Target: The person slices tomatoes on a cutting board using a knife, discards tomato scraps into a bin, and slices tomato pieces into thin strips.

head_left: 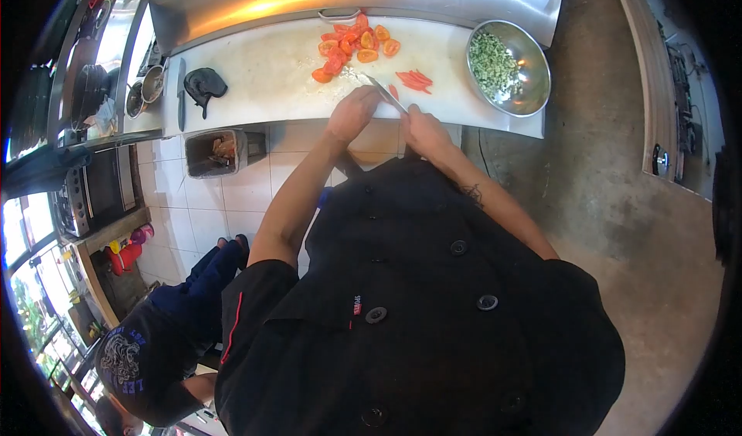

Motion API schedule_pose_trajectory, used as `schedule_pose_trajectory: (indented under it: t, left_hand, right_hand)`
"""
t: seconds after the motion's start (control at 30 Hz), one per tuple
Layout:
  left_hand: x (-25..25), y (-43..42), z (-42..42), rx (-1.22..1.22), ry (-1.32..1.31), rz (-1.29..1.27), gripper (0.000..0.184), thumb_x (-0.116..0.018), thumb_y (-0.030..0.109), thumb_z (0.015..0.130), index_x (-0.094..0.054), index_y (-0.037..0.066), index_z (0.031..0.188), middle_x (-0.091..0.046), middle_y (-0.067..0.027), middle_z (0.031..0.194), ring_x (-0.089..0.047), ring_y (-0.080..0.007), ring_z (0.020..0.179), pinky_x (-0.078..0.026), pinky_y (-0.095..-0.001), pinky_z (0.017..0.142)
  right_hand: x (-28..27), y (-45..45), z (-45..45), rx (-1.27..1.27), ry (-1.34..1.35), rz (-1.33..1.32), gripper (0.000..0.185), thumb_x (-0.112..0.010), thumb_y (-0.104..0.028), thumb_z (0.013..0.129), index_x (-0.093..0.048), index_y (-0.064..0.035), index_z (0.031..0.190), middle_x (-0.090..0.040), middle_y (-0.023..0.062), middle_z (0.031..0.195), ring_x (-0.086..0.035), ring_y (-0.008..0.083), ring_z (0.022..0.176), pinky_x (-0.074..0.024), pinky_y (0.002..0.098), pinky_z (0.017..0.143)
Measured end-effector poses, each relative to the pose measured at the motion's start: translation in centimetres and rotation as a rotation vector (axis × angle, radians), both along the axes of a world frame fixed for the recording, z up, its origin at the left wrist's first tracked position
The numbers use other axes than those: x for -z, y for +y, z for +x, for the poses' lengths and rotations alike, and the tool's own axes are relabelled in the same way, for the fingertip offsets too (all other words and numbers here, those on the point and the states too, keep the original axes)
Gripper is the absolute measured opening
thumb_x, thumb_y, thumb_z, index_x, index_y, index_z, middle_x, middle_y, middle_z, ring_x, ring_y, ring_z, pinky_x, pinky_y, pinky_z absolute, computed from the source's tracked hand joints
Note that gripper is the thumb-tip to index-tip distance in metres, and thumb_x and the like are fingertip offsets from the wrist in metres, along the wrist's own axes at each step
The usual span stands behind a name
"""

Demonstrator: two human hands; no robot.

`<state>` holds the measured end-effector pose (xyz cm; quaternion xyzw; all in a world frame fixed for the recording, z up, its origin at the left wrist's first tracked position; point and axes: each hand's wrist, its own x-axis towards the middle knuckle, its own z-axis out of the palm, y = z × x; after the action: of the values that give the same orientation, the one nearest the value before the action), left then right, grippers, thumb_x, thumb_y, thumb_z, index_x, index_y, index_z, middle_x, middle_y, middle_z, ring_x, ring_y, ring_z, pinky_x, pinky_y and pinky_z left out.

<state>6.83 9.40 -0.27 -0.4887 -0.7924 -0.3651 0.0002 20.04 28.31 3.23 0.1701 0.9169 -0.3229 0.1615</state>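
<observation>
White-topped desk (267,57): right grip (427,132) closed on one end of a narrow, silvery knife (389,97), which points forward-left from that grip, long axis diagonal; left grip (355,112) curled beside it, contents indiscernible.

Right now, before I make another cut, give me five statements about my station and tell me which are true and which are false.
1. The right hand grips the knife. True.
2. The left hand is inside the metal bowl. False: the left hand is beside the knife's blade, well apart from the metal bowl.
3. The thin tomato strips lie between the cut tomatoes and the metal bowl. True.
4. The metal bowl is full of tomato halves. False: it holds chopped green pieces.
5. A crumpled black item lies left of the cut tomatoes. True.
</observation>
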Motion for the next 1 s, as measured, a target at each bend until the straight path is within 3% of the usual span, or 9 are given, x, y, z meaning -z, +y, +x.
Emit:
schedule_pose_trajectory:
  t: [0.17, 0.23, 0.33, 0.67, 0.87, 0.97, 1.0]
  left_hand:
    - [-0.9, -0.1, -0.3, -0.011, -0.173, -0.009, 0.016, -0.074, 0.008, 0.097, -0.071, 0.008, 0.113, -0.072, -0.0113, 0.114, -0.070, -0.0366, 0.109, -0.059, -0.0462, 0.092]
    - [-2.0, 0.2, 0.0, -0.143, 0.111, 0.131, 0.019, -0.078, 0.011, 0.094, -0.071, 0.010, 0.112, -0.071, -0.0076, 0.115, -0.069, -0.0336, 0.110, -0.058, -0.0456, 0.093]
    - [-3.6, 0.4, -0.3, 0.020, 0.198, 0.009, 0.025, -0.080, 0.012, 0.089, -0.071, 0.013, 0.113, -0.071, -0.0056, 0.116, -0.068, -0.0293, 0.112, -0.054, -0.0438, 0.098]
    - [-1.8, 1.5, -1.8, 0.140, 0.230, -0.243, 0.030, -0.071, 0.010, 0.085, -0.070, 0.011, 0.115, -0.068, -0.0074, 0.113, -0.063, -0.0292, 0.120, -0.046, -0.0517, 0.115]
    - [-3.4, -0.2, -2.9, 0.052, 0.144, -0.219, 0.049, -0.073, 0.013, 0.086, -0.065, 0.010, 0.134, -0.066, -0.0109, 0.132, -0.061, -0.0315, 0.131, -0.043, -0.0551, 0.120]
    - [-3.9, -0.4, -3.7, 0.076, 0.049, -0.283, 0.056, -0.073, 0.014, 0.089, -0.061, 0.013, 0.143, -0.064, -0.0121, 0.136, -0.063, -0.0326, 0.128, -0.047, -0.0529, 0.118]
    - [-4.4, 0.0, -4.1, 0.115, -0.009, -0.329, 0.055, -0.075, 0.014, 0.091, -0.062, 0.014, 0.144, -0.063, -0.0127, 0.138, -0.066, -0.0347, 0.123, -0.053, -0.0498, 0.109]
  right_hand:
    - [-0.6, -0.1, 0.6, 0.033, 0.035, 0.058, 0.033, -0.055, -0.030, 0.112, -0.051, 0.0018, 0.111, -0.072, 0.0328, 0.088, -0.070, 0.0554, 0.086, -0.0526, 0.0661, 0.077]
    - [-1.2, 0.0, 0.1, 0.064, 0.042, 0.084, 0.032, -0.056, -0.030, 0.112, -0.049, 0.0012, 0.111, -0.072, 0.0319, 0.088, -0.070, 0.0550, 0.086, -0.0531, 0.0658, 0.077]
    - [-1.4, -0.3, 0.3, 0.077, 0.061, 0.081, 0.031, -0.056, -0.030, 0.111, -0.047, 0.0003, 0.113, -0.073, 0.0305, 0.088, -0.071, 0.0540, 0.086, -0.0541, 0.0653, 0.076]
    - [-2.8, -0.5, 0.2, 0.001, 0.038, 0.096, 0.026, -0.058, -0.024, 0.108, -0.046, -0.0032, 0.118, -0.075, 0.0274, 0.101, -0.072, 0.0523, 0.096, -0.0547, 0.0643, 0.081]
    - [-0.5, 1.4, 3.5, -0.010, 0.126, 0.053, 0.027, -0.063, -0.024, 0.107, -0.049, -0.0030, 0.118, -0.074, 0.0274, 0.097, -0.071, 0.0521, 0.093, -0.0524, 0.0636, 0.079]
    - [-2.8, 3.0, 6.7, 0.016, 0.226, 0.018, 0.026, -0.068, -0.022, 0.104, -0.053, -0.0038, 0.114, -0.073, 0.0271, 0.090, -0.070, 0.0522, 0.087, -0.0513, 0.0621, 0.074]
    - [-4.1, 3.6, 7.6, 0.052, 0.232, -0.008, 0.024, -0.070, -0.020, 0.103, -0.055, -0.0043, 0.112, -0.072, 0.0269, 0.086, -0.070, 0.0524, 0.084, -0.0507, 0.0613, 0.072]
